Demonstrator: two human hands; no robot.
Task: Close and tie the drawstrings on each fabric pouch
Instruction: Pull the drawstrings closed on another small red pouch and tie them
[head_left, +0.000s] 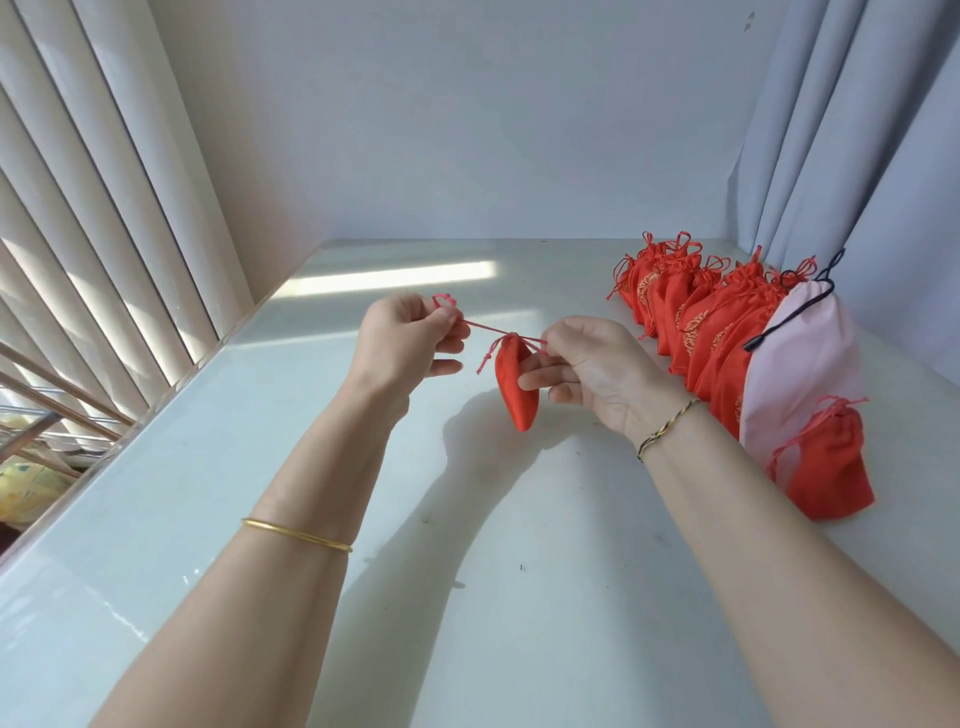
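pinching the drawstrings (483, 328) taut, left hand (410, 343) and right hand (587, 374) suspend a red pouch (517, 387).

Both forearms are bare, with no sleeves. The left wrist wears a thin gold bangle (296, 535). The right wrist wears a slim braided cord bracelet (667, 428).

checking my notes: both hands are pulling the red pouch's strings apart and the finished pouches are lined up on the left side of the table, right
Not quite. The head view shows the finished pouches lined up on the table's right side, not the left. The rest holds: the left hand and right hand pull the red pouch's strings apart.
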